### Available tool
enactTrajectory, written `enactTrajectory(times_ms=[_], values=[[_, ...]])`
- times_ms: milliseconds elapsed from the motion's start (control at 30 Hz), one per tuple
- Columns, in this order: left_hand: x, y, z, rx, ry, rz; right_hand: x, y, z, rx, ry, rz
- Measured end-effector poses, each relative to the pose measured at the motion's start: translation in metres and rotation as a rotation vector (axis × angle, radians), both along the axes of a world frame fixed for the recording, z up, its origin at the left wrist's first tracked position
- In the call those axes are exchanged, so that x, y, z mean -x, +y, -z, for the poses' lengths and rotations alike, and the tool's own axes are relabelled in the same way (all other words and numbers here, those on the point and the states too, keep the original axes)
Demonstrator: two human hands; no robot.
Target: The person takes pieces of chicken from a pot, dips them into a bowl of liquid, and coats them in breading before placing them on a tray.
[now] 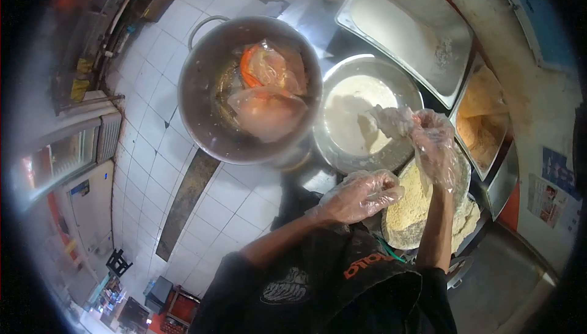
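Both my hands wear thin clear plastic gloves. My right hand [435, 145] pinches a batter-coated piece of food [386, 120], held over the edge of a steel bowl of pale batter [342, 150]. My left hand [362, 196] is loosely curled with nothing in it, at the near-left rim of a round bowl of yellow breadcrumbs [411, 211]. The two hands are a short distance apart, and the crumb bowl lies below and between them.
A big steel pot [202, 83] to the left holds clear plastic bags with orange contents. A steel tray of white flour [449, 86] is at the top. Another tray of orange-brown crumbs [483, 132] stands at the right. White floor tiles lie to the left.
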State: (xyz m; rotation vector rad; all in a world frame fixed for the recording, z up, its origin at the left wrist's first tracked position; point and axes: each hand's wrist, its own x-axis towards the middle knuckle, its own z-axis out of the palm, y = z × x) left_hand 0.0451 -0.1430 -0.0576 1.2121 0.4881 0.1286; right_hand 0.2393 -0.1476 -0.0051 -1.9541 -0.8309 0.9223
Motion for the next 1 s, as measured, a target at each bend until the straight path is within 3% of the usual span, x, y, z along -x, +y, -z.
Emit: enactTrajectory(times_ms=[100, 200, 300, 367, 400, 467, 567, 633, 767, 833, 867, 933, 1000], values=[[-0.002, -0.005, 0.006, -0.135, -0.025, 0.002, -0.002, -0.002, 0.004, -0.011, -0.054, -0.012], [-0.003, -0.006, -0.005, -0.022, 0.031, 0.037, -0.018, -0.011, 0.021, -0.052, -0.124, -0.107], [-0.003, -0.011, -0.009, -0.064, 0.067, 0.063, -0.012, -0.012, 0.028, -0.261, -0.177, -0.167], [-0.004, -0.01, -0.019, -0.168, 0.113, 0.071, -0.008, -0.008, 0.011, -0.024, -0.081, -0.089], [-0.003, -0.014, -0.019, -0.168, 0.099, 0.111, -0.009, -0.012, 0.017, -0.114, -0.135, -0.141], [-0.004, -0.024, -0.016, -0.202, 0.149, 0.074, -0.005, -0.017, 0.026, -0.058, -0.086, -0.048], [-0.004, -0.038, -0.01, -0.285, 0.189, 0.127, 0.0, -0.019, 0.031, -0.04, -0.168, -0.088], [-0.006, -0.041, -0.009, -0.334, 0.19, 0.144, 0.007, -0.016, 0.017, 0.061, 0.045, -0.011], [-0.015, -0.054, -0.019, -0.281, 0.227, 0.108, 0.007, -0.021, 0.041, 0.097, 0.023, -0.063], [-0.017, -0.057, -0.016, -0.324, 0.22, 0.135, 0.019, -0.029, 0.043, -0.25, -0.232, 0.124], [-0.017, -0.057, -0.014, -0.362, 0.219, 0.137, 0.016, -0.035, 0.044, -0.252, -0.233, 0.138], [-0.018, -0.058, -0.011, -0.405, 0.199, 0.157, 0.008, -0.047, 0.02, -0.242, 0.097, 0.081], [-0.018, -0.061, -0.008, -0.374, 0.203, 0.155, -0.004, -0.062, -0.001, -0.222, 0.149, 0.084]])
